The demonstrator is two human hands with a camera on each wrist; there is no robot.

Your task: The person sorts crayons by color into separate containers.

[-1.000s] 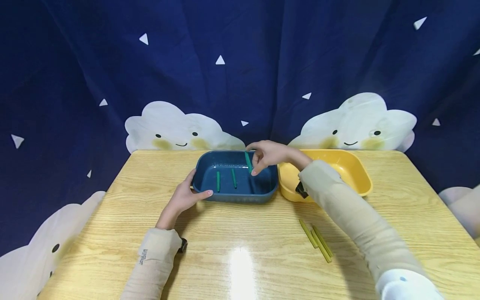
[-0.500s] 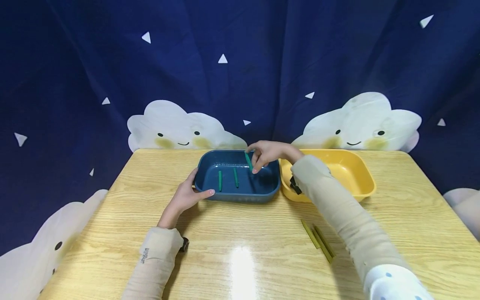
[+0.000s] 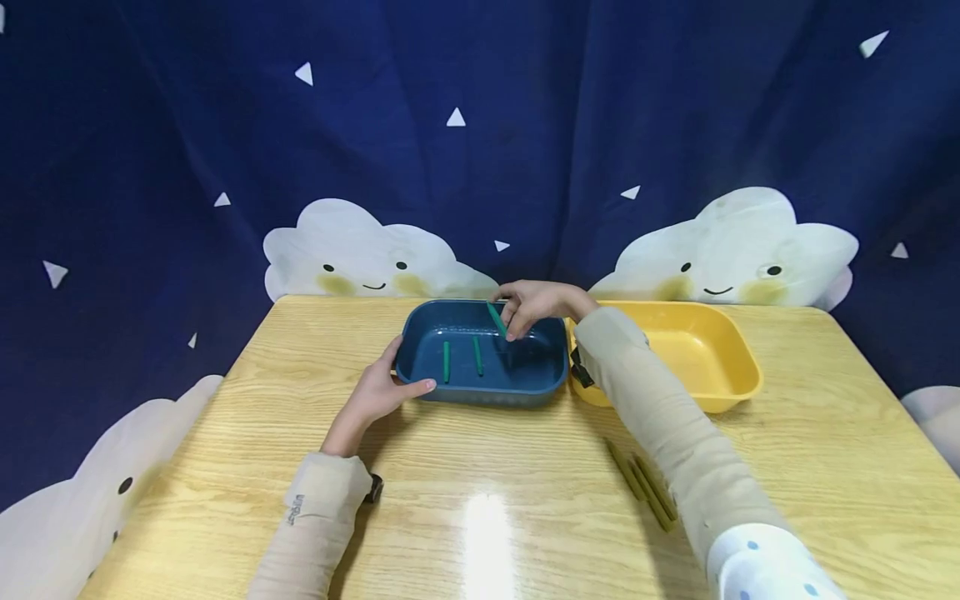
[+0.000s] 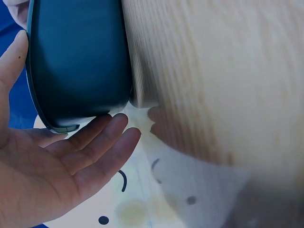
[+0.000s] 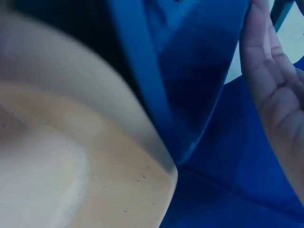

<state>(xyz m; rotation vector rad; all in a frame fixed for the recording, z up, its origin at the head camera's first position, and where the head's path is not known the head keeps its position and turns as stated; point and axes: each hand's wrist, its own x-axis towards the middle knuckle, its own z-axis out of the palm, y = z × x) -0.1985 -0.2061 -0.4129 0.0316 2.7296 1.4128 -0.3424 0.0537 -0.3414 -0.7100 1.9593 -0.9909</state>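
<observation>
My right hand pinches a slim green stick, shaped like a crayon, between thumb and finger. It is tilted above the right half of the blue bin. Two similar green sticks lie apart on the bin's floor: one on the left, another nearer the middle. At the bin's left end rests my left hand, thumb on the front rim. In the left wrist view its fingers extend, fairly straight, against the end wall. Only a bit of the held stick shows in the right wrist view.
A yellow bin stands right beside the blue one, partly behind my right forearm. Several yellow sticks lie on the wooden table by that sleeve. A dark blue curtain with clouds hangs behind the table.
The held green stick leans a little more to the left at its top. My right forearm has swung slightly left, and the view has shifted slightly. My left hand stays at the blue bin.
</observation>
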